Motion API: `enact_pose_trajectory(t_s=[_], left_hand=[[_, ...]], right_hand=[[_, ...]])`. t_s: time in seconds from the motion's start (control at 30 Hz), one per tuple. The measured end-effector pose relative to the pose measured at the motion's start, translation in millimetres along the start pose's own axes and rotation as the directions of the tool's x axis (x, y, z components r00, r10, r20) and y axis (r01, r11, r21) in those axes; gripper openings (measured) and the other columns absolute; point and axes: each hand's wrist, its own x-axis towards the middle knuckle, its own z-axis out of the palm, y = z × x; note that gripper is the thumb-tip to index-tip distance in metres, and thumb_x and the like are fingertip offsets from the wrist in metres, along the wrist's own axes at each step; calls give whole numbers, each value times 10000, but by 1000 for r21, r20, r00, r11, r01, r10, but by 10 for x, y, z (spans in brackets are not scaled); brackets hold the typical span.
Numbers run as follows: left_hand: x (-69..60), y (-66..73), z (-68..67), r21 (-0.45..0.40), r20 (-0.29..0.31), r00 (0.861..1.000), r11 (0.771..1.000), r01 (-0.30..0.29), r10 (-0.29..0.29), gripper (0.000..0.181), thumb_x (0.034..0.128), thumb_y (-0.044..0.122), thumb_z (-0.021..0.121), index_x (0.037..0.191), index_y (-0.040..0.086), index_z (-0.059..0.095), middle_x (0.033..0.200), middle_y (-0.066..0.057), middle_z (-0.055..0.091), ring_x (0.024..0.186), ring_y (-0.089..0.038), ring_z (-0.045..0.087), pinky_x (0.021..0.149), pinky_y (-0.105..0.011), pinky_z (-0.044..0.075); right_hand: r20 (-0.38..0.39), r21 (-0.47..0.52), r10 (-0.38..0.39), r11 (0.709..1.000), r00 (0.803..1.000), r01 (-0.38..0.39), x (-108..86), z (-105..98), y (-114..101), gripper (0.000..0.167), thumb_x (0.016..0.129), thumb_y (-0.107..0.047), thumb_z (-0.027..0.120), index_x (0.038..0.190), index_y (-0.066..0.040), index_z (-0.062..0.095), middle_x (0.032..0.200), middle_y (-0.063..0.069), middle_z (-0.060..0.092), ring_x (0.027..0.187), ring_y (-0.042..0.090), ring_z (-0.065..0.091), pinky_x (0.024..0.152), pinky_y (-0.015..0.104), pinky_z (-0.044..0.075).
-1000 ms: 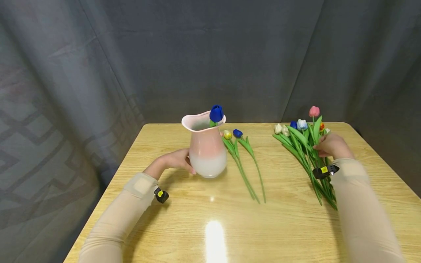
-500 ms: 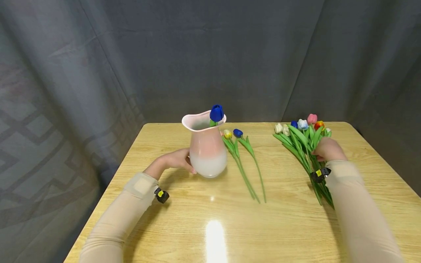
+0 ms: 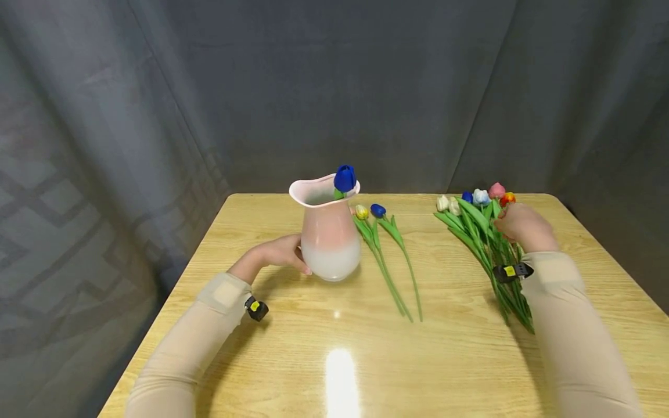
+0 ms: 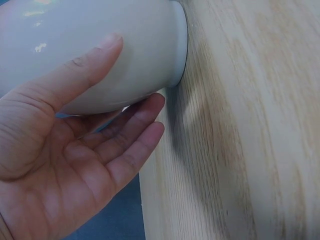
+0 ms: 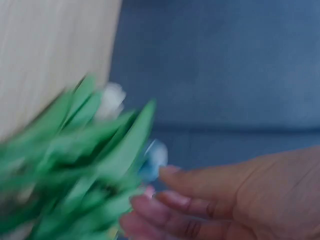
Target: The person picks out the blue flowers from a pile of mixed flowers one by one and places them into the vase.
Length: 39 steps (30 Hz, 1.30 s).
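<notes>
A pink-and-white vase (image 3: 330,238) with a wavy rim stands upright on the table, one blue tulip (image 3: 345,179) inside it. My left hand (image 3: 282,253) holds the vase low on its left side; in the left wrist view the thumb (image 4: 95,65) lies along the white body and the other fingers reach round beneath it. At the right, my right hand (image 3: 527,227) is over a bunch of tulips (image 3: 475,229), close to a pink tulip (image 3: 496,190) and an orange-red tulip (image 3: 507,199). Its fingers (image 5: 155,212) look fairly straight beside blurred leaves, with nothing visibly gripped.
A yellow tulip (image 3: 362,212) and a blue tulip (image 3: 378,211) lie just right of the vase, stems toward the front. White tulips (image 3: 448,204) and a pale blue tulip (image 3: 481,197) head the bunch. Behind the table (image 3: 272,360) hangs a grey curtain (image 3: 334,98).
The pink tulip, raised above the bunch a second ago, has dropped back among the other heads. My right hand dipped, then rose slightly to the right. My left hand and the vase have stayed put.
</notes>
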Motion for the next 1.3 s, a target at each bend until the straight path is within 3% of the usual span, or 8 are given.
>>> enact_pose_trajectory(t_s=[0.13, 0.27, 0.4, 0.5, 0.73, 0.87, 1.07, 1.3], left_hand=[[4, 4, -4, -6, -4, 1000, 1000, 3, -3, 719, 755, 32, 790, 1362, -9, 406, 1239, -175, 564, 994, -233, 621, 849, -347, 544], [9, -4, 11, -6, 1, 1000, 1000, 7, -7, 732, 754, 49, 798, 1367, -12, 402, 1249, -171, 561, 1001, -224, 620, 854, -338, 542], [21, -10, 21, -13, 5, 1000, 1000, 12, -12, 749, 755, 52, 799, 1383, 7, 394, 1270, -166, 553, 1021, -236, 618, 865, -342, 541], [22, -9, 19, -16, 5, 1000, 1000, 9, -9, 753, 758, 50, 795, 1390, 10, 386, 1284, -172, 546, 1037, -250, 615, 874, -352, 539], [17, -16, 15, -13, 4, 1000, 1000, 8, -8, 756, 758, 46, 795, 1393, 5, 387, 1291, -177, 545, 1042, -249, 615, 878, -349, 536], [23, -22, 17, -18, 9, 1000, 1000, 0, 0, 749, 764, 31, 783, 1397, 6, 383, 1292, -180, 545, 1044, -253, 617, 877, -352, 539], [18, -17, 15, -26, 12, 1000, 1000, 2, -1, 749, 769, 26, 777, 1401, 8, 377, 1295, -181, 540, 1040, -252, 615, 872, -352, 539], [17, -15, 15, -20, 12, 1000, 1000, 5, -5, 759, 764, 44, 788, 1401, 9, 376, 1296, -177, 539, 1041, -248, 612, 875, -350, 537]], right_hand=[[-100, 53, -104, 993, 990, 109, -85, -9, -327, 298, 975, -260, 531, 1042, 30, 508, 744, 117, 600, 621, 221, 545, 519, 326, 407], [-238, 33, -173, 982, 956, 186, -138, 153, -629, 402, 966, -282, 556, 1166, 57, 474, 904, 219, 618, 687, 311, 580, 522, 392, 434], [-373, 66, -198, 969, 907, 238, -140, 412, -884, 572, 949, -261, 590, 1318, 95, 338, 1202, 354, 430, 811, 434, 572, 582, 484, 476], [-398, 67, -224, 960, 890, 272, -121, 620, -1035, 659, 928, -252, 626, 1372, 88, 276, 1281, 356, 330, 847, 456, 554, 606, 503, 487], [-119, -58, -329, 944, 937, 325, -80, 1094, -1267, 463, 951, -265, 601, 1271, 28, 440, 1192, 266, 488, 905, 389, 601, 647, 458, 529], [-14, -98, -372, 924, 928, 369, -36, 1274, -1318, 379, 945, -278, 598, 1167, 16, 508, 1072, 211, 556, 869, 338, 615, 672, 445, 541], [113, -41, -421, 903, 900, 427, 20, 1354, -1389, 234, 919, -248, 610, 966, -28, 546, 833, 82, 605, 705, 217, 560, 610, 335, 482], [229, -5, -358, 930, 905, 369, 187, 1405, -1450, 436, 933, -213, 579, 1168, 143, 492, 645, 40, 523, 498, 137, 460, 459, 242, 408]])
